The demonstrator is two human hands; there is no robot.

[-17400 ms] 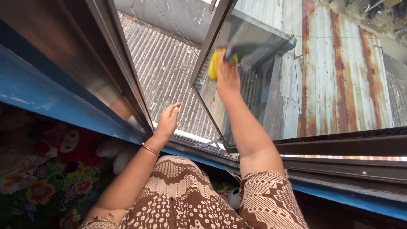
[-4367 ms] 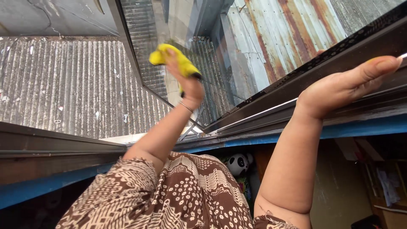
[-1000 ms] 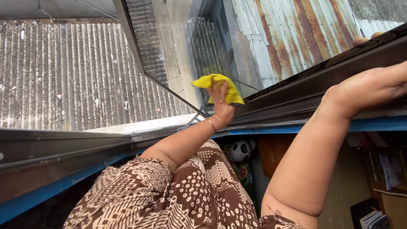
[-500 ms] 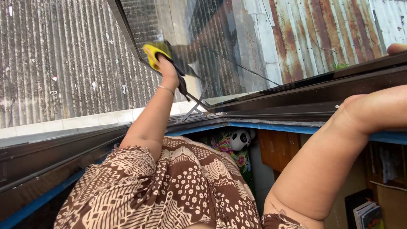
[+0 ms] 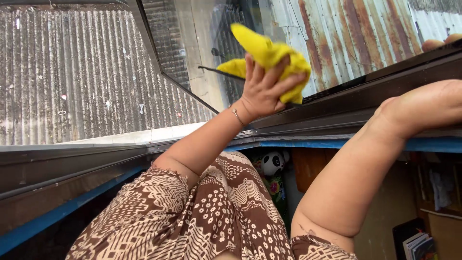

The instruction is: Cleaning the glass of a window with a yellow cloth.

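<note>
**A yellow cloth held up at the open window**

On the far left, beyond the window, lies a grey corrugated roof (image 5: pixel 72 77), with small pale specks on it. Below it the dark window frame (image 5: pixel 72 168) runs across, with a blue strip along its lower edge.

The left hand (image 5: pixel 262 89) is raised in front of the tilted glass pane (image 5: pixel 202 43). Its fingers (image 5: pixel 281 79) are curled and pressed together around a yellow cloth (image 5: pixel 269 50); the thumb is hidden behind the cloth. The cloth is bunched, one corner stands up above the fingers and another part hangs out to their left. A thin bracelet (image 5: pixel 237 117) sits on the wrist just below the hand. A thin dark rod crosses behind the cloth, and I cannot tell what it is.

Under the arm is the brown patterned dress (image 5: pixel 202 212). Lower, well below the fingers, a black and white panda toy (image 5: pixel 273 163) lies inside the room, partly hidden by the dress.

To the right of the fingers, behind the glass, rusty metal sheets (image 5: pixel 356 33) are seen. The right arm stretches to the frame, and the right hand (image 5: pixel 440 42) is almost all hidden behind the frame's top edge; only fingertips show, so I cannot tell how they are placed.

In the lower right corner some books (image 5: pixel 421 245) stand, cut off by the picture's edge; their covers are too small to make out.
</note>
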